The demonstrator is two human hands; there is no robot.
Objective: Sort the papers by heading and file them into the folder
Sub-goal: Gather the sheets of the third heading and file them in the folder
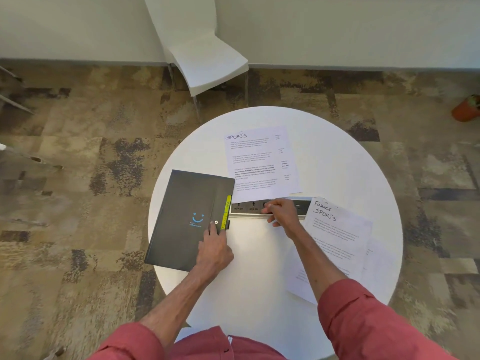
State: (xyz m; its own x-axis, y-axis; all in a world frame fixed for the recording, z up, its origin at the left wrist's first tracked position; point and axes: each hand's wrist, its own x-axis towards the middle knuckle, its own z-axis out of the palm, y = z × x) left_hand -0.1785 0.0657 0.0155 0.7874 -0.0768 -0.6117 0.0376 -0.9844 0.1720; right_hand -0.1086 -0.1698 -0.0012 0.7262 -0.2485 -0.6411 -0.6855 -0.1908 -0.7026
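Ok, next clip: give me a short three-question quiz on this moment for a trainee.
1. True or false: the dark folder on the round table lies open.
2. Which heading tops the far sheet? A Finance, B Sports, C Travel.
3. Fill in: the left hand touches the ____.
Key: 1 false, it is closed; 2 B; 3 folder.
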